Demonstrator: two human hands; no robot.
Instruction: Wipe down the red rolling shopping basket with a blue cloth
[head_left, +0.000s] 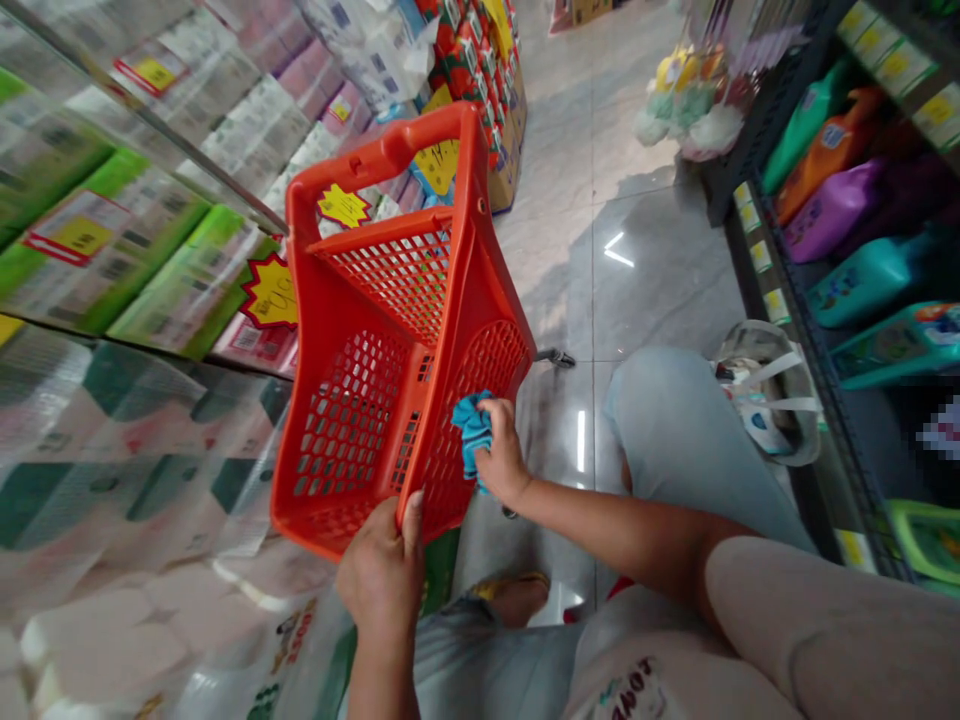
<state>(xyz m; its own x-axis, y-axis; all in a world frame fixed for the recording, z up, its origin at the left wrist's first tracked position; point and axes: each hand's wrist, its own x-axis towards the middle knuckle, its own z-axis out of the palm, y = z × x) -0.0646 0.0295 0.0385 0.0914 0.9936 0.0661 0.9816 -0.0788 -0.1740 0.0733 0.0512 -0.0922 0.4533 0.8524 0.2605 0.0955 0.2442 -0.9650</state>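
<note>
The left hand (382, 580) is closed around the rim of an orange-red perforated plastic shopping basket (352, 420), with the thumb pressed up along the edge and the fingers wrapped out of sight behind it. The right hand (502, 450) is curled, its fingers bunching a crumpled turquoise-blue cloth (472, 435) against the basket's latticed long wall, apparently on the outer face. The basket is tipped on its side in front of the person, just above a bent knee in pale blue jeans (675, 420), and its curved plastic handle (390, 140) points away toward the far end of the aisle. Whether any part of it rests on the floor cannot be told from this view.

The person is low down in a narrow shop aisle with a polished grey marble-look tile floor (600, 280). On the left, plastic-wrapped packs of tissue and paper rolls (112, 260) are stacked high, marked with yellow starburst price tags (268, 292). On the right, dark metal shelving (795, 330) carries plastic detergent bottles (832, 150) in green, orange, purple and teal. A white tote bag (769, 395) stands on the floor beside the shelving, near the knee, and a sandalled foot (510, 597) shows just below the basket. The person's beige sleeve (825, 640) covers the upper right arm.
</note>
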